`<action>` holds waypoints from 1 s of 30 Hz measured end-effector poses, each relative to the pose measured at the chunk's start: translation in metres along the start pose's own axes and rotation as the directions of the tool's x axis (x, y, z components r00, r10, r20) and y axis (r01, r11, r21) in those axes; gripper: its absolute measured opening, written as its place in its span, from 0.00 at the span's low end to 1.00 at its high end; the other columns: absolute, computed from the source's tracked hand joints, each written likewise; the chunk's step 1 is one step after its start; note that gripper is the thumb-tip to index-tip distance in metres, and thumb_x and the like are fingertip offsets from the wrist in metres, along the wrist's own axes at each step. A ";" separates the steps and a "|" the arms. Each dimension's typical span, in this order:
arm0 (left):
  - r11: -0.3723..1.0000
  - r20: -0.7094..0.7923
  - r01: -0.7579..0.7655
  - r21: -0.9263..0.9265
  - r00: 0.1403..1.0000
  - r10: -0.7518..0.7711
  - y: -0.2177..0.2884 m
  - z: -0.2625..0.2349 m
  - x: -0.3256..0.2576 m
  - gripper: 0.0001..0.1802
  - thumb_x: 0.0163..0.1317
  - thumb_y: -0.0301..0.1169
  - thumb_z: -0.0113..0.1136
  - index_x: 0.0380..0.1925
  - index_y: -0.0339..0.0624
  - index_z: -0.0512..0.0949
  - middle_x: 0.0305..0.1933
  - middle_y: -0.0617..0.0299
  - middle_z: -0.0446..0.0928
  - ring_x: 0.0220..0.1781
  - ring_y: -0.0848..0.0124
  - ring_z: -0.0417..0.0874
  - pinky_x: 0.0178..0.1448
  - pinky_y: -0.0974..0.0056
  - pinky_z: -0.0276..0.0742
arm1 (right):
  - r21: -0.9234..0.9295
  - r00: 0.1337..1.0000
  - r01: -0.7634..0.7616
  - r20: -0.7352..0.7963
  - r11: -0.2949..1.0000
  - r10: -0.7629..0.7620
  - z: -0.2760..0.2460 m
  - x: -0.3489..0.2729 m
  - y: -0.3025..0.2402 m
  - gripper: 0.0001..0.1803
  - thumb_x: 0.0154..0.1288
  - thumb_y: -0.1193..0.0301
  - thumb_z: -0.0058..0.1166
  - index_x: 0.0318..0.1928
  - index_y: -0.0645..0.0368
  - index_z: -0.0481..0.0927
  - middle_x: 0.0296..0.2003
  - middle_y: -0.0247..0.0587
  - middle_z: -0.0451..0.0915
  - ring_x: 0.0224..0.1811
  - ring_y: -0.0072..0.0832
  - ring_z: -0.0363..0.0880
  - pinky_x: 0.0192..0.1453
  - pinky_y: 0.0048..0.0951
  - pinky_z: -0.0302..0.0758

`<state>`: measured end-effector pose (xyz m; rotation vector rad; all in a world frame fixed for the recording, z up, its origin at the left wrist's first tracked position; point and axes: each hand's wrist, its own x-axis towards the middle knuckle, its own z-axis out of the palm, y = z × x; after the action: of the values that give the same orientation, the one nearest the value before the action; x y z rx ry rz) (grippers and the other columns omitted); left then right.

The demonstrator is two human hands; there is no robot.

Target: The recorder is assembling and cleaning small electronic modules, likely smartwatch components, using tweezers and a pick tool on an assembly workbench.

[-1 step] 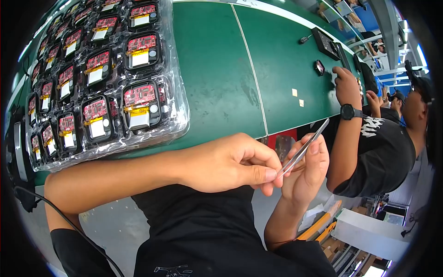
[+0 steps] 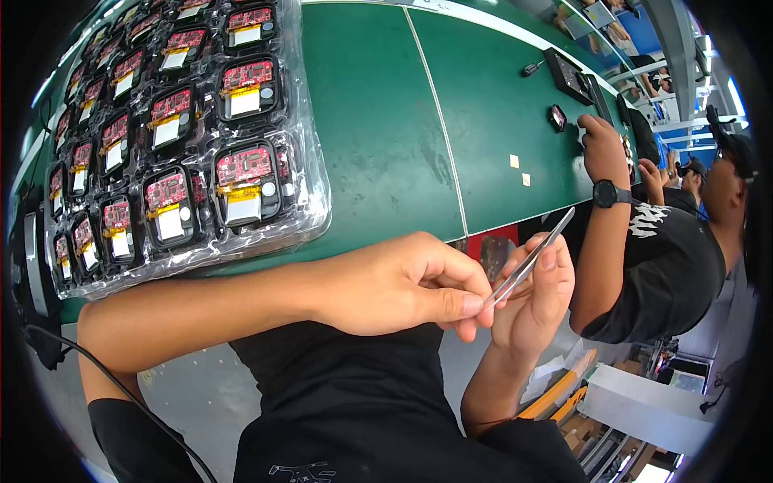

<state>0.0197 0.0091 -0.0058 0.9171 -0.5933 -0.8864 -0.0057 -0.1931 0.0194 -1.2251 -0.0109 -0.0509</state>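
A pair of silver tweezers (image 2: pixel 527 262) slants between my two hands, in front of my body near the table's edge. My right hand (image 2: pixel 538 302) grips it between thumb and fingers, with its upper end pointing away to the right. My left hand (image 2: pixel 407 286) reaches across from the left, its thumb and fingertips pinched together where the lower end of the tweezers meets them. Whatever lies in that pinch is too small or hidden to make out. Left of my hands, clear plastic trays hold several black watch-like cases (image 2: pixel 245 181) with red circuit boards and white batteries.
The green table (image 2: pixel 378 121) runs away ahead. Two small pale squares (image 2: pixel 514 162) lie right of its seam, with a small dark device (image 2: pixel 557 118) and a black box (image 2: pixel 568 76) beyond. At the right sits a co-worker (image 2: pixel 660 266), one hand over the table. A cable (image 2: pixel 121 386) hangs by my left arm.
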 end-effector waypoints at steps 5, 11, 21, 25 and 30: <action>1.000 0.008 0.003 -0.009 1.000 -0.003 0.000 0.000 0.000 0.14 0.77 0.34 0.53 0.46 0.32 0.81 0.43 0.59 0.84 0.47 0.74 0.84 0.55 0.67 0.78 | 0.002 0.999 0.028 0.014 1.000 -0.028 -0.001 -0.001 0.001 0.13 0.75 0.67 0.56 0.44 0.67 0.74 0.28 0.52 0.83 0.17 0.27 0.80 0.21 0.23 0.80; 1.000 0.022 -0.009 0.003 1.000 0.009 0.000 -0.001 0.000 0.14 0.77 0.33 0.54 0.45 0.32 0.82 0.42 0.58 0.84 0.47 0.73 0.85 0.54 0.67 0.78 | 0.036 0.998 0.042 0.038 0.998 -0.043 -0.003 -0.002 0.002 0.13 0.75 0.67 0.55 0.45 0.67 0.73 0.28 0.53 0.83 0.17 0.28 0.81 0.22 0.25 0.81; 1.000 0.042 -0.005 0.030 0.999 0.003 0.002 0.000 -0.001 0.14 0.76 0.33 0.54 0.43 0.32 0.83 0.40 0.57 0.85 0.45 0.72 0.84 0.53 0.66 0.77 | 0.069 0.993 0.032 0.110 0.997 -0.039 -0.006 -0.003 0.004 0.13 0.76 0.67 0.54 0.46 0.66 0.73 0.28 0.52 0.82 0.17 0.28 0.80 0.21 0.25 0.80; 1.000 0.050 0.001 0.009 0.999 -0.001 0.000 -0.001 -0.001 0.14 0.76 0.32 0.54 0.43 0.32 0.83 0.39 0.57 0.85 0.45 0.72 0.84 0.54 0.66 0.77 | 0.081 0.995 -0.001 0.095 0.997 -0.007 -0.005 -0.003 0.006 0.14 0.76 0.66 0.54 0.46 0.66 0.73 0.29 0.51 0.82 0.17 0.28 0.80 0.21 0.24 0.79; 1.000 0.053 0.008 0.013 0.999 -0.009 0.001 -0.001 -0.001 0.15 0.76 0.33 0.54 0.43 0.32 0.83 0.39 0.57 0.85 0.46 0.72 0.84 0.54 0.66 0.77 | 0.089 0.996 -0.018 0.094 0.996 0.010 -0.005 -0.003 0.006 0.14 0.76 0.66 0.54 0.46 0.66 0.73 0.29 0.50 0.82 0.17 0.27 0.80 0.21 0.25 0.79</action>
<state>0.0199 0.0107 -0.0052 0.9105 -0.6415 -0.9175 -0.0088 -0.1953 0.0120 -1.1368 -0.0848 0.0190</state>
